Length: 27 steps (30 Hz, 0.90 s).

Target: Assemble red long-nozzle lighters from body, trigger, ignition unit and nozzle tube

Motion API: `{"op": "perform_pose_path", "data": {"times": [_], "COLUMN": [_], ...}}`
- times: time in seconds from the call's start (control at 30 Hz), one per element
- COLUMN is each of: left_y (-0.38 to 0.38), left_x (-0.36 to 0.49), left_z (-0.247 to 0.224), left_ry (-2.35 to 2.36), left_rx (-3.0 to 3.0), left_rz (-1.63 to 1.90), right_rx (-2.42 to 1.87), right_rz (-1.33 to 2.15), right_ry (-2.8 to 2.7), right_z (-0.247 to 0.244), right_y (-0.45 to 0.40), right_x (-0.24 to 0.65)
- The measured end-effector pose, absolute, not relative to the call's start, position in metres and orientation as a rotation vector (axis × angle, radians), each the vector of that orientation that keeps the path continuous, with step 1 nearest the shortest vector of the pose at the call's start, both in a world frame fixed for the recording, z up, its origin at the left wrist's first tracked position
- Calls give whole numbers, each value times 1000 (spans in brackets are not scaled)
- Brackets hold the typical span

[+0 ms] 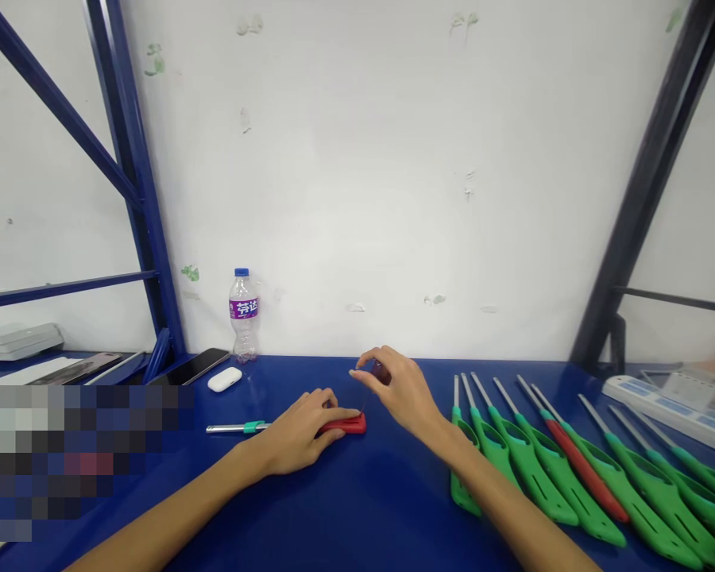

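A red-handled utility lighter (351, 424) lies on the blue table with its metal tube and teal collar pointing left. My left hand (303, 429) is closed over the lighter's middle, pressing it to the tabletop. Above the lighter's right end, my right hand (396, 385) is raised with its fingers curled in a pinch. Between them shows a small tool with a dark red handle (381, 372), mostly hidden by the fingers. A thin, faint shaft seems to run down from it towards the lighter; whether it touches is unclear.
Several green utility lighters (530, 469) and a red one (589, 469) lie in a row at right, beside a white power strip (673, 409). A plastic bottle (244, 318), white earbud case (225, 379) and phone (194, 367) are at back left. Blue rack posts (137, 183) flank the table.
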State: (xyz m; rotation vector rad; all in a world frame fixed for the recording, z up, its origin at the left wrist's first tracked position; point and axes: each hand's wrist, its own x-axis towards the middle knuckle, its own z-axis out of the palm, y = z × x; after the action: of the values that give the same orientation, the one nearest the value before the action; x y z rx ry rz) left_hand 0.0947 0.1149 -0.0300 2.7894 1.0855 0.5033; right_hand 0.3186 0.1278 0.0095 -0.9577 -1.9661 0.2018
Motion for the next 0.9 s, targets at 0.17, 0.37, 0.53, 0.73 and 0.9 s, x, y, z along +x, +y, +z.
{"op": "perform_pose_path", "data": {"times": [0.17,0.37,0.53,0.73,0.9], "left_y": [115,117,120,118,118], "left_x": [95,94,92,93,91], "left_z": [-30,-31,-30,-22,-16], "left_ry": [1093,1094,1121,1112,1118], "left_rx": [2766,2746,2793,2890,2976], "left_rz": [502,509,598,837,1052], "right_rx": [-933,-1095,-1056,-985,-969], "right_rz": [203,48,29,356,691], "right_ry": [-1879,-2050,-2367,-2313,-2149], "right_z": [11,-1,-15,-6,3], "right_y": [135,148,140,124,131], "right_x": [325,338,329,315,325]}}
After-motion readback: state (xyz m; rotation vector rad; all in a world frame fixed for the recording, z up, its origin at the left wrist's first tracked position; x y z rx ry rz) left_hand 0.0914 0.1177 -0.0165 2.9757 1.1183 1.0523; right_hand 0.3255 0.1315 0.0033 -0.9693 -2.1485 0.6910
